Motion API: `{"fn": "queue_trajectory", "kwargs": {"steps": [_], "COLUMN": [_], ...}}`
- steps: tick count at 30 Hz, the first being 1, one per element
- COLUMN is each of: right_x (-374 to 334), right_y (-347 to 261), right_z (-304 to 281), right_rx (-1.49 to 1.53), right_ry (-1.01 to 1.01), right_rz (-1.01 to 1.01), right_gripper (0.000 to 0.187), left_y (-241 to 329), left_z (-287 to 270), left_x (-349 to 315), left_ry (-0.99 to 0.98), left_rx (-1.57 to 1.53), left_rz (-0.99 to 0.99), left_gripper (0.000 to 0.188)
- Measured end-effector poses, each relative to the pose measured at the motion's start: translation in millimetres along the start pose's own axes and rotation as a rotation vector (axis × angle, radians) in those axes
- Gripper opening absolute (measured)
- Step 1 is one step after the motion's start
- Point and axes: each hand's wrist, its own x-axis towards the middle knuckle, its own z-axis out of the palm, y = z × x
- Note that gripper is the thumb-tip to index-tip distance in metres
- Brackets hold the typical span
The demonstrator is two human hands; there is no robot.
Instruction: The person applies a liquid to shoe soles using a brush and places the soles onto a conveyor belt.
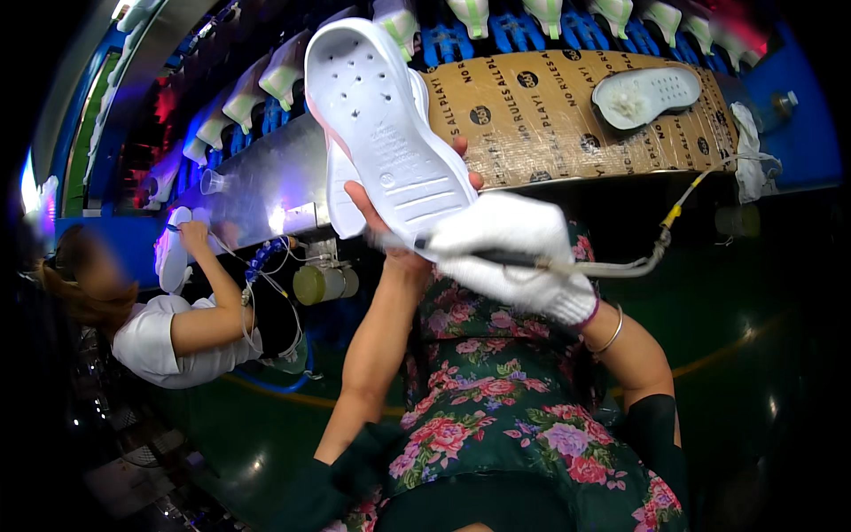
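A white shoe sole (377, 115) with small holes at its forefoot and raised bars at its heel is held up in front of me. Behind it shows a second pale sole (339, 191), mostly hidden. My bare left hand (406, 260) is closed around the heel end from below, thumb on one side, fingertips on the other. A white knitted glove covers my right hand (514, 239). It grips a dark-handled brush (507, 258) fed by a pale hose (620, 269). The brush's tip is smeared by motion at the heel's lower edge.
A bench covered in printed brown cardboard (523, 133) lies beyond, bearing another sole (660, 93) with whitish fluff on it. Shoe uppers on blue holders (448, 43) line the back. At left a co-worker (191, 332) holds a white sole (173, 248). A white cloth (749, 146) hangs at right.
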Motion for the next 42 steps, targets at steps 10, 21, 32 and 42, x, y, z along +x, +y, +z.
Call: {"fn": "queue_trajectory", "kwargs": {"steps": [10,21,32,42], "right_x": [-3,-3,-9,-10], "right_y": [-2,-16,-22,-15], "right_z": [-4,-3,0,-5], "right_rx": [-0.031,-0.125,-0.078,-0.084], "right_ry": [0.011,-0.01,-0.177,0.0], "right_rz": [0.114,0.167,0.084,0.194], "right_gripper": [0.024,0.02,0.024,0.021], "left_y": [17,35,40,42], "left_z": [-7,-5,6,-1], "left_x": [14,35,50,50], "left_ry": [-0.179,-0.239,-0.3,-0.214], "left_rx": [0.042,0.149,0.06,0.008], "left_rz": [-0.136,-0.347,-0.509,-0.515], "left_gripper": [0.111,0.111,0.099,0.09]}}
